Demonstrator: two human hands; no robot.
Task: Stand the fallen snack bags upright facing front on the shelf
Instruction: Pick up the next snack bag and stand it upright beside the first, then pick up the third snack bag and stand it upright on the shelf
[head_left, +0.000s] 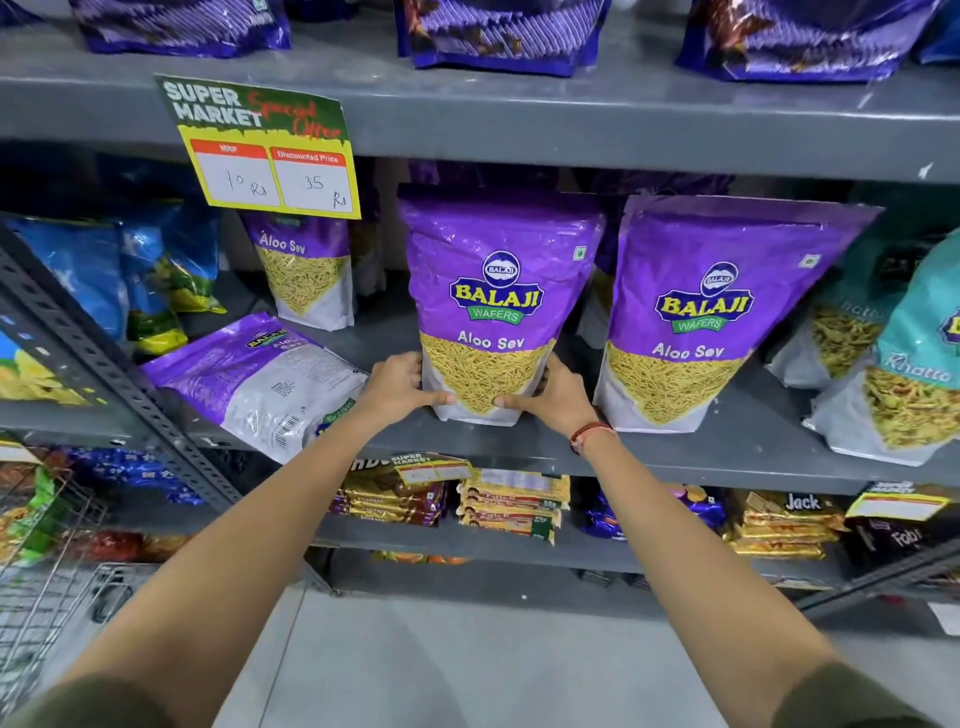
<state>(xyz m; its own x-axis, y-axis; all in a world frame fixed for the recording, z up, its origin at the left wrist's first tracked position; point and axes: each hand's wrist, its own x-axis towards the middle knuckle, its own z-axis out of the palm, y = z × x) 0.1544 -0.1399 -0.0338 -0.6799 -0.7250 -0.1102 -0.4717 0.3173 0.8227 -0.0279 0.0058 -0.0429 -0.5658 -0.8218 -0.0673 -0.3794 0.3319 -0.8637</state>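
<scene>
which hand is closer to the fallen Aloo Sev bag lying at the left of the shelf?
Left. The left hand grips the left side of the upright bag, just right of the fallen bag. The right hand is on the upright bag's far side.

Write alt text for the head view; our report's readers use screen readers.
Both hands, left hand and right hand, hold an upright purple Aloo Sev bag on a grey shelf. Another bag lies fallen left of it.

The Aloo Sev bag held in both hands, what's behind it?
Behind the held Aloo Sev bag, dark purple edges of more bags peek above its top. How many bags, and whether they are upright, is hidden.
</scene>
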